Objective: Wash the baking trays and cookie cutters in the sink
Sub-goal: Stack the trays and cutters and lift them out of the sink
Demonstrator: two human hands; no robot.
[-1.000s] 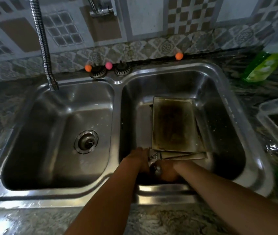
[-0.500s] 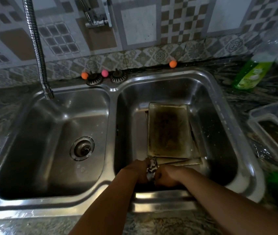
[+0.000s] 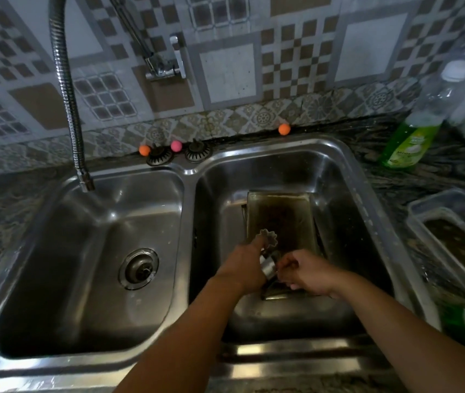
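Now left hand and right hand grip cookie cutters over tray.

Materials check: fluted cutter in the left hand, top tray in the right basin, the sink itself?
Fluted cutter: thin bright metal, likely tin or steel; shiny scalloped rim. Top tray: sheet metal, dull, brown baked-on staining. Sink: looks like stainless steel, brushed, with soft reflections.

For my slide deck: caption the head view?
Both hands hold cookie cutters above stacked baking trays in the right sink basin.
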